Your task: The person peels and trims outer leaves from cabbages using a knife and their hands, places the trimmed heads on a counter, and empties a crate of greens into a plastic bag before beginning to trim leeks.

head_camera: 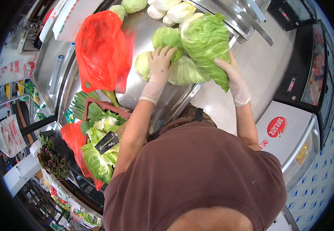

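My right hand (234, 79), in a thin translucent glove, grips a large loose-leaved green cabbage (206, 43) by its right side. The thumb lies over its outer leaves. My left hand (159, 63), gloved too, rests with spread fingers on a round green cabbage (167, 39). A smaller pale cabbage (142, 66) lies left of that hand. Under and beside the held cabbage sits another pale green cabbage (187, 72), near the edge of the stainless steel counter (139, 34). Whether my left fingers grip anything underneath is hidden.
A red plastic bag (102, 52) lies left on the counter. Pale Chinese cabbages (181, 12) sit at the far end. Lower left, a dark-bladed cleaver (107, 142) rests on loose leaves (103, 161) by a reddish-brown crate (90, 101). A white freezer (282, 127) stands right.
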Tool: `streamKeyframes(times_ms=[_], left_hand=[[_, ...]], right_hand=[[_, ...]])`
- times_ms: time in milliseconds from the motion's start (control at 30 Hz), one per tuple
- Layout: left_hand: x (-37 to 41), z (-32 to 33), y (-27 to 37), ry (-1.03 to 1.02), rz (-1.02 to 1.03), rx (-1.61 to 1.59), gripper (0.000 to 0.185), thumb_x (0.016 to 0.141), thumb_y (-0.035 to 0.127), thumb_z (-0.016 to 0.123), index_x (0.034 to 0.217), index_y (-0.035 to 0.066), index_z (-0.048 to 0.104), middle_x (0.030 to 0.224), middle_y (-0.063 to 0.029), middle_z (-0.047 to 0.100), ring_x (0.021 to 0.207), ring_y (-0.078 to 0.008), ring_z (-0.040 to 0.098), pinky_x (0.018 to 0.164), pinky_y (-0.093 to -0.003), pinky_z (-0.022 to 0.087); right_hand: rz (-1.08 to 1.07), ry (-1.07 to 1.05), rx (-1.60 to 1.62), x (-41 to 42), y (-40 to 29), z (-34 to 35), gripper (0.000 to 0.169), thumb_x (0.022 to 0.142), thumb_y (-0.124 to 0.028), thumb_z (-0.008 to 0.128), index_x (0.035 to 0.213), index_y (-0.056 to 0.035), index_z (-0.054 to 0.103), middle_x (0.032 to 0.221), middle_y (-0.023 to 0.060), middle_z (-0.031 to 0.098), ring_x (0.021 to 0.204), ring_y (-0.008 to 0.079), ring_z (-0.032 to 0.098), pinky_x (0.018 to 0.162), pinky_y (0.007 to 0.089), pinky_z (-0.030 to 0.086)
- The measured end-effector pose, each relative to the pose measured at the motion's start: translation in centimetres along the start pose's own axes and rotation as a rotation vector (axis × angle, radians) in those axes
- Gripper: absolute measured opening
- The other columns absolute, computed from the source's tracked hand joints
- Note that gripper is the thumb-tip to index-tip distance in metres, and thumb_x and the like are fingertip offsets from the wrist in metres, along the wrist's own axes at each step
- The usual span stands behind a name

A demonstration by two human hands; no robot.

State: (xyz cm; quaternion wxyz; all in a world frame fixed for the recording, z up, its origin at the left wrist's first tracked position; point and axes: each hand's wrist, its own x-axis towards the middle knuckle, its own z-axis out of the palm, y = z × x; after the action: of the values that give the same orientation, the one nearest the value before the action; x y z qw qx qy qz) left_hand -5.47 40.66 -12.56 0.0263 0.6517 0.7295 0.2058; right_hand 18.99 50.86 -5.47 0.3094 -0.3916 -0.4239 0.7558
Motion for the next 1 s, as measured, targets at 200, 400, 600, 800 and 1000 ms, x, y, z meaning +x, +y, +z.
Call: streamKeyframes(times_ms=[200, 400, 600, 800, 1000], left_hand=[[-1.3, -0.9, -1.7, 0.070, 0.239, -0.132, 0.053, 0.068, 0.007, 0.068, 0.120, 0.014, 0.061, 0.122, -0.0098, 0.059, 0.121, -0.0343, 0.049, 0.106, -0.0499, 0.037], [-2.1, -1.6, -1.4, 0.021, 0.163, 0.037, 0.050, 0.071, 0.012, 0.072, 0.119, 0.017, 0.061, 0.123, -0.0078, 0.057, 0.127, -0.0323, 0.048, 0.109, -0.0554, 0.033], [-2.5, -1.8, -0.1, 0.082, -0.120, -0.009, 0.069, 0.065, 0.014, 0.079, 0.129, 0.025, 0.057, 0.122, -0.0056, 0.054, 0.123, -0.0314, 0.047, 0.105, -0.0562, 0.031], [-1.6, -1.1, -1.5, 0.171, -0.138, -0.030, 0.077, 0.060, 0.007, 0.077, 0.131, 0.028, 0.058, 0.117, -0.0070, 0.052, 0.112, -0.0317, 0.048, 0.099, -0.0515, 0.036], [-0.9, -1.2, -1.4, 0.118, 0.006, -0.023, 0.069, 0.059, 0.004, 0.075, 0.124, 0.023, 0.063, 0.116, -0.0083, 0.052, 0.112, -0.0321, 0.049, 0.103, -0.0513, 0.036]], right_hand=[[-0.148, -0.186, -0.342, 5.6, -1.5, 1.2, 0.099, 0.073, -0.016, 0.084, 0.153, -0.0006, 0.027, 0.143, 0.0157, 0.050, 0.127, 0.0229, 0.052, 0.106, 0.0320, 0.040], [-0.143, -0.447, -0.628, 7.4, -4.5, 2.5, 0.101, 0.066, -0.014, 0.086, 0.153, -0.0111, 0.035, 0.144, 0.0103, 0.051, 0.130, 0.0199, 0.049, 0.110, 0.0315, 0.037], [-0.189, -0.823, -0.864, 9.0, -8.5, 0.4, 0.098, 0.057, -0.011, 0.085, 0.147, -0.0164, 0.046, 0.147, 0.0076, 0.051, 0.130, 0.0204, 0.051, 0.109, 0.0335, 0.042], [-0.004, -0.856, -0.938, 8.2, -10.7, -0.7, 0.099, 0.056, -0.014, 0.090, 0.145, -0.0085, 0.048, 0.146, 0.0087, 0.051, 0.131, 0.0206, 0.050, 0.111, 0.0341, 0.039], [0.009, -0.261, -0.495, 4.6, -5.6, 0.8, 0.102, 0.065, -0.014, 0.086, 0.152, -0.0052, 0.034, 0.145, 0.0155, 0.049, 0.130, 0.0237, 0.051, 0.111, 0.0345, 0.038]])
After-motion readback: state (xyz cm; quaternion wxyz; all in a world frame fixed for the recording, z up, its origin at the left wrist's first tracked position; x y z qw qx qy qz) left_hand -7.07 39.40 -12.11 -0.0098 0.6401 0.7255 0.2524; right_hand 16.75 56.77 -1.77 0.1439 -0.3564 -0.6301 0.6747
